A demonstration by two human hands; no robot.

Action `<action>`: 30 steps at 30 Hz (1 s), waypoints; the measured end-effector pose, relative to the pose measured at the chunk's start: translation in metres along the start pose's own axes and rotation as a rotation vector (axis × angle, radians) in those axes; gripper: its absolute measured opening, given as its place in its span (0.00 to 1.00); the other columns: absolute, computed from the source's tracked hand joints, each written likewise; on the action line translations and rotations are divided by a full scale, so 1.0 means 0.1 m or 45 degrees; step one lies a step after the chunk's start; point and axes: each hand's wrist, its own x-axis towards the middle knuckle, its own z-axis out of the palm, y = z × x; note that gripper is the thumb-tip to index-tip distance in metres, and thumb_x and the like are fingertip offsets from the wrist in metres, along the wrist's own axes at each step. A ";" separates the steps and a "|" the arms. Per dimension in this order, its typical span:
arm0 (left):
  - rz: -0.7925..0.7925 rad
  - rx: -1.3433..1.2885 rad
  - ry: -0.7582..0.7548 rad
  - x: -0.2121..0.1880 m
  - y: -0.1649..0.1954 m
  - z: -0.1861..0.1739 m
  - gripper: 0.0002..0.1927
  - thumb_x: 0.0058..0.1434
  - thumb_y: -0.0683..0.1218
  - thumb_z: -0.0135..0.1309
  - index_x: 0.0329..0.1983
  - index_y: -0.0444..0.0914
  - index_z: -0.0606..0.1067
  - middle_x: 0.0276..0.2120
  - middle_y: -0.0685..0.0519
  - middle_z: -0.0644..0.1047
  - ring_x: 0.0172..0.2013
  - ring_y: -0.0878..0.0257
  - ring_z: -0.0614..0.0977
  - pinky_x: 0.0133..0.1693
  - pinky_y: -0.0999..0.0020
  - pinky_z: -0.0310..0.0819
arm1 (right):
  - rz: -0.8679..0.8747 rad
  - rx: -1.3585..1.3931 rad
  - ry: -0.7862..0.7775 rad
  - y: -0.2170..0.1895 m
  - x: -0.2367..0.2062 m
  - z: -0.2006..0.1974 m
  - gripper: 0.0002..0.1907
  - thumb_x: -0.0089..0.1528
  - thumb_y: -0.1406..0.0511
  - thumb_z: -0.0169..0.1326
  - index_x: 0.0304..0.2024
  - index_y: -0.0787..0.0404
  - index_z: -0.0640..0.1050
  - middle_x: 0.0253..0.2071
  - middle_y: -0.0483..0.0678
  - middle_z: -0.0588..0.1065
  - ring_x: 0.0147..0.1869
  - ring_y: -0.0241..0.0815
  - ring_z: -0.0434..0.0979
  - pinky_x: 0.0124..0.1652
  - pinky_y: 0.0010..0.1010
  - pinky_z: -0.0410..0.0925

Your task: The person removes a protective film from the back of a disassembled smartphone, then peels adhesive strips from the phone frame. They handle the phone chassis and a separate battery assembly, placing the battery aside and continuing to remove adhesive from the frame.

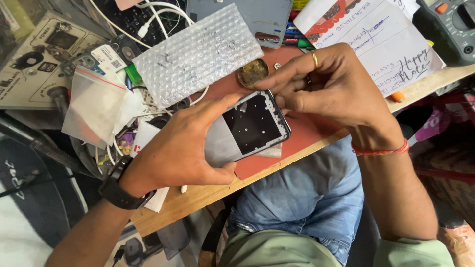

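I see an opened phone (250,129), held face-up just above a red mat (302,133) that lies on a wooden bench. Its inside shows a dark square panel with small screw points and a grey metal area next to it. My left hand (180,148) cradles the phone from the lower left, thumb closed under its lower edge and index finger stretched along its upper edge, so the fingers are clamped on it. My right hand (331,86) reaches the phone's upper right corner, fingertips pinched together against the edge; I cannot tell whether they hold anything small. A gold ring sits on one right finger, a red thread on that wrist, a black watch on the left wrist.

Just above the phone lies a round brass-coloured disc (252,72). Up and left of the phone is a sheet of bubble wrap (198,54), and farther left a small clear plastic bag (96,106). Up and right of the phone lie handwritten papers (386,44), with a multimeter (448,27) beyond them.
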 end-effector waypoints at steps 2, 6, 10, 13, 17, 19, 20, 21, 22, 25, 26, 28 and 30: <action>0.005 0.011 -0.044 -0.01 -0.01 0.00 0.50 0.42 0.51 0.69 0.67 0.27 0.64 0.57 0.36 0.75 0.54 0.43 0.79 0.57 0.56 0.72 | -0.004 0.003 -0.009 0.04 -0.01 -0.01 0.13 0.59 0.77 0.58 0.47 0.71 0.82 0.38 0.51 0.83 0.37 0.33 0.84 0.41 0.22 0.77; 0.021 0.081 -0.076 -0.03 -0.04 0.04 0.51 0.41 0.51 0.68 0.67 0.27 0.63 0.56 0.36 0.75 0.52 0.42 0.79 0.57 0.53 0.69 | 0.012 0.010 -0.009 0.12 -0.04 0.00 0.12 0.59 0.76 0.60 0.45 0.71 0.83 0.34 0.50 0.82 0.35 0.32 0.81 0.38 0.20 0.74; 0.087 0.092 -0.092 -0.02 -0.06 0.08 0.50 0.41 0.50 0.67 0.67 0.27 0.62 0.54 0.35 0.75 0.51 0.42 0.79 0.54 0.53 0.70 | 0.070 -0.039 0.034 0.19 -0.13 0.03 0.13 0.56 0.75 0.57 0.43 0.70 0.83 0.30 0.48 0.81 0.33 0.31 0.81 0.36 0.20 0.73; 0.133 0.043 -0.110 -0.04 -0.07 0.11 0.49 0.43 0.48 0.66 0.68 0.25 0.61 0.54 0.34 0.74 0.52 0.42 0.79 0.54 0.55 0.73 | 0.141 0.085 0.127 0.26 -0.20 0.13 0.09 0.57 0.76 0.56 0.39 0.72 0.83 0.29 0.48 0.80 0.31 0.31 0.79 0.35 0.20 0.72; 0.020 0.077 -0.214 -0.04 -0.09 0.12 0.49 0.44 0.47 0.65 0.68 0.26 0.61 0.47 0.36 0.75 0.47 0.41 0.79 0.48 0.54 0.74 | 0.207 0.119 0.138 0.29 -0.22 0.16 0.07 0.56 0.77 0.56 0.37 0.73 0.81 0.33 0.48 0.82 0.33 0.31 0.80 0.37 0.21 0.75; 0.092 0.050 -0.164 -0.03 -0.11 0.10 0.50 0.43 0.47 0.65 0.69 0.25 0.60 0.48 0.35 0.75 0.48 0.41 0.79 0.49 0.54 0.74 | 0.223 0.024 0.149 0.30 -0.23 0.17 0.08 0.57 0.77 0.56 0.38 0.73 0.82 0.30 0.48 0.81 0.33 0.30 0.79 0.37 0.20 0.73; 0.132 0.037 -0.141 -0.02 -0.11 0.10 0.51 0.43 0.47 0.65 0.69 0.25 0.59 0.49 0.35 0.75 0.48 0.41 0.79 0.49 0.54 0.74 | 0.233 0.037 0.161 0.30 -0.22 0.18 0.07 0.57 0.77 0.56 0.38 0.73 0.82 0.30 0.49 0.81 0.33 0.31 0.79 0.37 0.21 0.73; 0.148 0.035 -0.118 -0.01 -0.12 0.09 0.50 0.44 0.47 0.64 0.70 0.25 0.59 0.50 0.35 0.75 0.49 0.41 0.79 0.50 0.54 0.74 | 0.240 0.048 0.174 0.30 -0.21 0.18 0.07 0.57 0.77 0.57 0.38 0.73 0.82 0.30 0.49 0.81 0.33 0.31 0.80 0.37 0.21 0.74; 0.162 0.035 -0.095 -0.01 -0.12 0.09 0.50 0.44 0.46 0.64 0.70 0.26 0.59 0.51 0.34 0.74 0.49 0.41 0.79 0.50 0.55 0.74 | 0.247 0.059 0.185 0.30 -0.19 0.18 0.07 0.57 0.77 0.57 0.38 0.73 0.82 0.30 0.49 0.81 0.32 0.31 0.80 0.37 0.21 0.74; 0.150 0.094 -0.094 -0.02 -0.11 0.10 0.51 0.45 0.45 0.64 0.72 0.27 0.57 0.49 0.35 0.75 0.48 0.40 0.79 0.50 0.53 0.73 | 0.235 0.056 0.175 0.30 -0.17 0.17 0.07 0.58 0.77 0.57 0.38 0.72 0.82 0.30 0.49 0.81 0.33 0.32 0.81 0.37 0.22 0.75; 0.140 0.124 -0.106 -0.02 -0.11 0.11 0.52 0.45 0.45 0.64 0.72 0.27 0.56 0.48 0.35 0.75 0.48 0.40 0.79 0.50 0.52 0.72 | 0.247 0.082 0.155 0.30 -0.16 0.16 0.06 0.57 0.77 0.57 0.37 0.72 0.82 0.31 0.49 0.81 0.33 0.32 0.81 0.37 0.22 0.75; 0.173 0.129 -0.093 -0.02 -0.13 0.10 0.49 0.44 0.43 0.61 0.72 0.30 0.57 0.52 0.35 0.75 0.50 0.40 0.79 0.52 0.52 0.73 | 0.273 0.133 0.120 0.28 -0.15 0.13 0.06 0.57 0.78 0.56 0.37 0.72 0.81 0.32 0.49 0.81 0.33 0.33 0.82 0.37 0.23 0.77; 0.179 0.114 -0.096 -0.03 -0.15 0.09 0.48 0.44 0.42 0.61 0.70 0.32 0.58 0.53 0.35 0.75 0.52 0.41 0.79 0.53 0.52 0.73 | 0.273 0.115 0.056 0.27 -0.15 0.12 0.07 0.57 0.78 0.56 0.37 0.71 0.81 0.33 0.49 0.81 0.35 0.33 0.82 0.39 0.24 0.77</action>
